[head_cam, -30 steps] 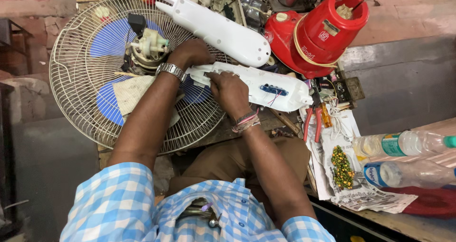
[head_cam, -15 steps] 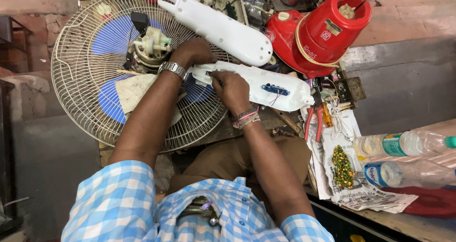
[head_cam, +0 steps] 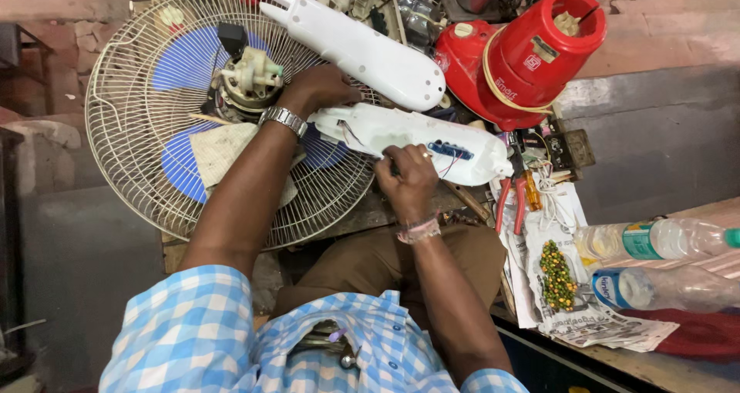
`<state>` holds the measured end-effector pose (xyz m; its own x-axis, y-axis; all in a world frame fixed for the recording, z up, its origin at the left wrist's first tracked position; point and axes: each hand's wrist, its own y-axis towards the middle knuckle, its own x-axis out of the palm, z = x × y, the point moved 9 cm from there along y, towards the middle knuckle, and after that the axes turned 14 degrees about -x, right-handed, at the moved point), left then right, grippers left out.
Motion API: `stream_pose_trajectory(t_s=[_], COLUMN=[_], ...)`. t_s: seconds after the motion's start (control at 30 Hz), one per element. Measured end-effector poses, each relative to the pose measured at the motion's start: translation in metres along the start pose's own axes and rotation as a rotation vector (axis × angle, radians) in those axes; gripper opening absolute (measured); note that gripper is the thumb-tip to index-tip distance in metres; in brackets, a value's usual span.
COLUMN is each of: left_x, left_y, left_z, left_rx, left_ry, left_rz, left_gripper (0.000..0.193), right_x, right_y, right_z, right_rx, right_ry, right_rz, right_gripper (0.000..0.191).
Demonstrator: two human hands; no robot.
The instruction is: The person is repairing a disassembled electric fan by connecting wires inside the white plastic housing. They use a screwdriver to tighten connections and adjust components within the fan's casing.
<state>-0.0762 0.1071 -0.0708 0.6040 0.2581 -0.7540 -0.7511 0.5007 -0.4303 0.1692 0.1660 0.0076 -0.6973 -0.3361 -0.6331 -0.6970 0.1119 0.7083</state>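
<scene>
From the head view, you had the white plastic housing (head_cam: 416, 142) already opened: its cover half (head_cam: 362, 50) lay apart, just above it, and its blue terminal strip (head_cam: 451, 150) and wires showed. Reassembly was not yet done, I judge. The housing lay across the fan guard's (head_cam: 139, 77) right edge. Your left hand (head_cam: 320, 91) gripped its left end, fingers closed on it; your right hand (head_cam: 408, 181) pinched a thin tool, fingers together, at its middle.

Red mixer base (head_cam: 532, 54) upper right. Below it: red-handled pliers (head_cam: 509, 200), green peas on newspaper (head_cam: 559, 273), two plastic bottles (head_cam: 663, 240). Left of it: wire fan guard (head_cam: 131, 131).
</scene>
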Motion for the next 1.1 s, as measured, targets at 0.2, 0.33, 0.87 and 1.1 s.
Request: stream_pose_trajectory(t_s=[0.2,0.33,0.87,1.1], left_x=[-0.004,-0.008,-0.004,-0.005], left_y=[-0.007,-0.011,-0.001,-0.025], left_z=[-0.002,-0.002,-0.001,0.000], left_rx=[-0.050,-0.041,0.040,0.040], left_ry=[-0.159,-0.143,-0.001,-0.215], left_rz=[-0.069,-0.046,0.049,-0.141], left_gripper=[0.027,0.027,0.036,0.022], right_x=[-0.009,0.032,0.047,0.013], right_y=[0.026,0.039,0.033,0.021], right_z=[-0.010,-0.004,-0.038,-0.012], right_rx=[0.061,0.198,-0.092,0.059], right_ry=[-0.028,0.024,0.108,0.178], right_rz=[-0.142,-0.428,-0.146,-0.104], right_gripper=[0.020,0.050,0.010,0.008])
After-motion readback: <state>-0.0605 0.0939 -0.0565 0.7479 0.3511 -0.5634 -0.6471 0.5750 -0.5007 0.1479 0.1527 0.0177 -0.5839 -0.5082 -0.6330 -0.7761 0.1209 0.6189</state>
